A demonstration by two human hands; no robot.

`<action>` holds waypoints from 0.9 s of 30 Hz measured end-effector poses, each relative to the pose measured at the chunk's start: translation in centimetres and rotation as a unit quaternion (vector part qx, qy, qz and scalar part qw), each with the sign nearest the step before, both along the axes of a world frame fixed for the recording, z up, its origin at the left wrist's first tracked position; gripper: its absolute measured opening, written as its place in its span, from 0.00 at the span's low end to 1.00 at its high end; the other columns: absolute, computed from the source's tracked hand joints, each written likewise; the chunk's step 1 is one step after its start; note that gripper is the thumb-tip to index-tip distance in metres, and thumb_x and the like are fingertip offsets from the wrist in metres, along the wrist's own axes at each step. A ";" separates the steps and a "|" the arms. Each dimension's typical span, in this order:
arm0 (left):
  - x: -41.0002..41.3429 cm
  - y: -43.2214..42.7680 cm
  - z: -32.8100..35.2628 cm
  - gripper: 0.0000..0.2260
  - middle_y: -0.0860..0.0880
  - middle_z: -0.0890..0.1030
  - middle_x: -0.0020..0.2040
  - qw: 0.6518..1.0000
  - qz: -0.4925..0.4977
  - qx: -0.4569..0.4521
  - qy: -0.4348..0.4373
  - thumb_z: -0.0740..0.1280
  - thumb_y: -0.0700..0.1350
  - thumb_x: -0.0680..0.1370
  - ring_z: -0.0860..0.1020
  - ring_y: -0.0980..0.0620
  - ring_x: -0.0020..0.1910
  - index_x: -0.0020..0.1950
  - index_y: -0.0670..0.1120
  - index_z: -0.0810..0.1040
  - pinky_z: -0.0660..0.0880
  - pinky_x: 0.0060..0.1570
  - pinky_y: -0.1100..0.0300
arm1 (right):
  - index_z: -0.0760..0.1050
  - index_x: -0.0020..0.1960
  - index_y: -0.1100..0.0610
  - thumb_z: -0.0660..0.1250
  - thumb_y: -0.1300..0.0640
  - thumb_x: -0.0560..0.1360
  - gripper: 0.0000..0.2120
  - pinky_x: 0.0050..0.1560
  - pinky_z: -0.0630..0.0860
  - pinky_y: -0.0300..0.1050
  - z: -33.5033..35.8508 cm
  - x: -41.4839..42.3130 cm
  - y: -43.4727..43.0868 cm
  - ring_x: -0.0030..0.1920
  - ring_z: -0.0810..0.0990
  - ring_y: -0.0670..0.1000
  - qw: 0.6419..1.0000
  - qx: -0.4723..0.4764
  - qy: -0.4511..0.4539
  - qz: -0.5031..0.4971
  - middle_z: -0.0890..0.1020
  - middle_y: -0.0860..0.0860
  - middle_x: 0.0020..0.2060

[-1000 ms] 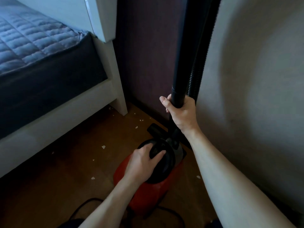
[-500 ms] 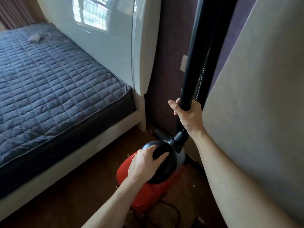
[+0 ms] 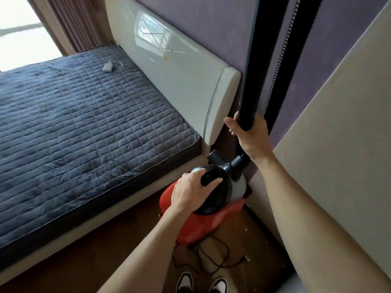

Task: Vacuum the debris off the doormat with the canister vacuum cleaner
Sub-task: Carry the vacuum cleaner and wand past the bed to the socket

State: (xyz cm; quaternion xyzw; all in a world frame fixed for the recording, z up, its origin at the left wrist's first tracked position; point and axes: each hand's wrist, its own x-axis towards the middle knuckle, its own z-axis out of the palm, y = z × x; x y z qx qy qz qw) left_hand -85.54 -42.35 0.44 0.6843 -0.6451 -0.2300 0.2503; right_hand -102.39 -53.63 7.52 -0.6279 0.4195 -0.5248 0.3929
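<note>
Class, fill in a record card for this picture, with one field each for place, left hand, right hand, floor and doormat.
Place: bedroom corner, between the bed and the wall
Left hand: grips the handle on top of the red canister
Right hand: grips the upright black wand
Floor: power cord lies loose beside the canister
Doormat: not in view

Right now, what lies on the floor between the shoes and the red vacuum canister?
A loose black cord lies tangled on the wooden floor between the shoes and the red canister, as the head view shows.
</note>
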 end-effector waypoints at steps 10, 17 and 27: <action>7.0 4.6 1.9 0.23 0.52 0.85 0.44 0.997 0.063 -0.031 0.009 0.65 0.69 0.72 0.82 0.51 0.44 0.57 0.55 0.81 0.79 0.43 0.57 | 0.68 0.38 0.71 0.73 0.62 0.77 0.18 0.34 0.70 0.44 3.2 8.4 3.8 0.30 0.71 0.53 0.999 -0.012 0.006 0.035 0.70 0.67 0.29; 9.9 7.1 1.8 0.23 0.53 0.84 0.43 0.990 0.140 -0.001 -0.013 0.66 0.70 0.71 0.82 0.51 0.43 0.53 0.54 0.81 0.79 0.42 0.55 | 0.70 0.40 0.71 0.73 0.61 0.78 0.17 0.34 0.71 0.53 2.0 12.5 4.1 0.30 0.72 0.64 0.996 -0.012 0.003 0.089 0.73 0.70 0.31; 11.8 13.2 2.6 0.19 0.56 0.84 0.40 0.951 0.308 0.012 -0.019 0.68 0.67 0.72 0.82 0.57 0.41 0.48 0.53 0.82 0.78 0.42 0.58 | 0.70 0.39 0.70 0.74 0.56 0.76 0.20 0.37 0.74 0.51 1.7 20.2 5.2 0.31 0.73 0.54 0.969 -0.011 0.019 0.245 0.74 0.59 0.30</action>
